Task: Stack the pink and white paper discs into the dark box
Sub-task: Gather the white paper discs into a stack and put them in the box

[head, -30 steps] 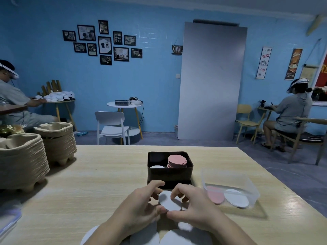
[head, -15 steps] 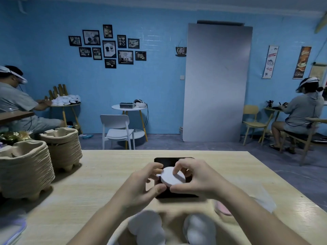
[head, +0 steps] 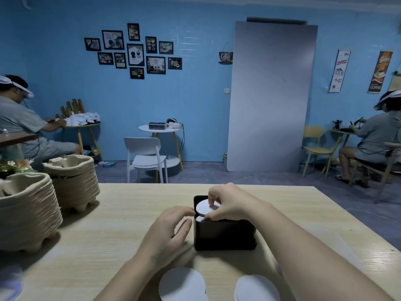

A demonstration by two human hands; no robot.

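Placement step: right hand pinches a thin stack of white round paper discs by the rim, thumb on the near edge, fingers curled over the top. The stack is tilted just above the left side of the open dark rectangular box. Edge of another white disc shows just under it, inside the box. Left hand holds nothing and its fingers are loosely bent. It sits beside the box's left outer wall, one fingertip at or very near the held stack; contact cannot be told. Pink discs not visible, since the right hand covers the box's right side. Two loose white paper discs lie on the pale wooden table, nearer the person than the box and apart from it. Likely next: level the stack, lower it squarely onto the white disc below, let go, then fetch the loose discs. Left of the box stand stacks of beige moulded pulp trays. Writing, all on the blue wall far behind the box: small dark hanging sign reads "Coffee"; white scroll poster reads "COFFEE"; brown poster has "COFFEE" at its foot. Text on the framed prints is too small to read.
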